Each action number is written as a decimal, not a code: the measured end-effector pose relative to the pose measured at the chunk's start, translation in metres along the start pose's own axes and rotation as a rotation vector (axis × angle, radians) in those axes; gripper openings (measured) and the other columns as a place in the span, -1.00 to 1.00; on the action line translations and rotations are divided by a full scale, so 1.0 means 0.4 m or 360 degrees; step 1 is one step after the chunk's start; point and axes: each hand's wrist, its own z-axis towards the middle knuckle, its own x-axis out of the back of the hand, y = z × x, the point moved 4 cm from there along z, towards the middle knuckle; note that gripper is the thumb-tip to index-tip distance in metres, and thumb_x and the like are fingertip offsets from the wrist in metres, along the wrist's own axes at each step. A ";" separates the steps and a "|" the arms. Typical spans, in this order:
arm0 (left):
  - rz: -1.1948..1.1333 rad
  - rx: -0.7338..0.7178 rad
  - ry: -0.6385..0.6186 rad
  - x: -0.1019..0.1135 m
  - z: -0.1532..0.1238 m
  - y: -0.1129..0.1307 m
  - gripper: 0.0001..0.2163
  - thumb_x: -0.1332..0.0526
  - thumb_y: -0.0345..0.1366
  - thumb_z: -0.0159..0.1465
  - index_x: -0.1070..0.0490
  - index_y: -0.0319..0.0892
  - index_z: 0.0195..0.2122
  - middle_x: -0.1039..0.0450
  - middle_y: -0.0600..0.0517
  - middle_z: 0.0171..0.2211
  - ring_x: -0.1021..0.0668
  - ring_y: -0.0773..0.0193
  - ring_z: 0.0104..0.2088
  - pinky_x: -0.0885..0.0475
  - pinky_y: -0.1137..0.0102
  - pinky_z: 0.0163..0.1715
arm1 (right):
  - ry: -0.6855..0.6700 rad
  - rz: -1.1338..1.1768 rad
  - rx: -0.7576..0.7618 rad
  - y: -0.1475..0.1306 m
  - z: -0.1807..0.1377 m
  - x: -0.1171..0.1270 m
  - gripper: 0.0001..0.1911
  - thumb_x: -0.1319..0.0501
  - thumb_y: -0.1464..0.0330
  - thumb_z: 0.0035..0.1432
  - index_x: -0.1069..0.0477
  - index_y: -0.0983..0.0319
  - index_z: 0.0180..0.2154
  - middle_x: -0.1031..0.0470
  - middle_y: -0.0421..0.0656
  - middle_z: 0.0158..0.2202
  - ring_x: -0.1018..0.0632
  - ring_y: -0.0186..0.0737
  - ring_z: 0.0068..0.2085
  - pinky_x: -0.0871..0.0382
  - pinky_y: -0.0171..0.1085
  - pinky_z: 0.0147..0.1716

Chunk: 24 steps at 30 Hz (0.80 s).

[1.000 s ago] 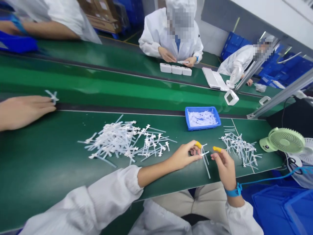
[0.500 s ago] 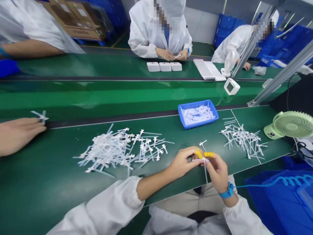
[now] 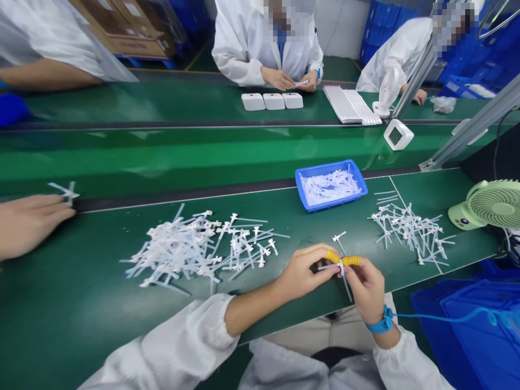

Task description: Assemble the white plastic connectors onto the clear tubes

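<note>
Near the table's front edge, my left hand (image 3: pixel 306 273) and my right hand (image 3: pixel 368 284) meet, each pinching a small white tube fitting (image 3: pixel 342 269) between finger and thumb. Thin translucent tubes run from the fitting, one to the left and one downward past my right thumb. Both index fingers wear yellow finger cots. Just beyond the fingertips lies another fitting with tubes (image 3: pixel 338 237). Left of my hands spreads a large pile of tube fittings (image 3: pixel 182 246); a smaller pile (image 3: pixel 410 227) is at the right.
Behind my hands stands a blue tray (image 3: pixel 303 200) of short tubes. A green fan (image 3: pixel 493 203) is at the far right. Another person's hand (image 3: pixel 34 225) holds a fitting at the left. Across the green conveyor (image 3: pixel 182 154), a person handles a small part behind white boxes (image 3: pixel 274 101).
The view has shifted slightly. My hands stay together on the fitting; its lower tube now slants more to the right. The person across has moved a small part in the hands.
</note>
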 end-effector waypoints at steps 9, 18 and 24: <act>0.0006 -0.0075 0.0034 0.001 -0.012 -0.004 -0.87 -0.35 -0.25 0.49 -0.68 -0.15 -0.15 -0.73 -0.07 -0.13 -0.74 0.22 -0.15 -0.60 0.43 -0.10 | 0.0016 -0.0081 0.0087 -0.014 -0.005 0.009 -0.82 -0.31 0.26 0.43 -0.66 0.15 -0.22 -0.71 -0.08 -0.24 -0.71 -0.08 -0.21 -0.64 -0.17 -0.17; 0.0076 0.0006 -0.0019 0.000 -0.017 -0.018 -0.77 -0.28 -0.15 0.54 -0.69 -0.11 -0.15 -0.73 -0.05 -0.16 -0.73 0.19 -0.16 -0.59 0.36 -0.07 | -0.0065 -0.0086 0.0075 -0.021 0.009 0.003 -0.80 -0.32 0.27 0.42 -0.66 0.14 -0.28 -0.71 -0.10 -0.28 -0.71 -0.10 -0.26 -0.61 -0.20 -0.22; 0.0297 0.0096 0.0006 -0.006 -0.006 -0.022 -0.80 -0.25 -0.19 0.51 -0.51 -0.15 -0.24 -0.57 -0.02 -0.29 -0.57 0.27 -0.32 -0.43 0.42 -0.29 | -0.0193 0.0107 -0.0052 -0.006 0.016 -0.011 -0.75 -0.19 0.20 0.53 -0.61 0.16 -0.05 -0.70 -0.09 -0.23 -0.70 -0.12 -0.24 -0.64 -0.20 -0.18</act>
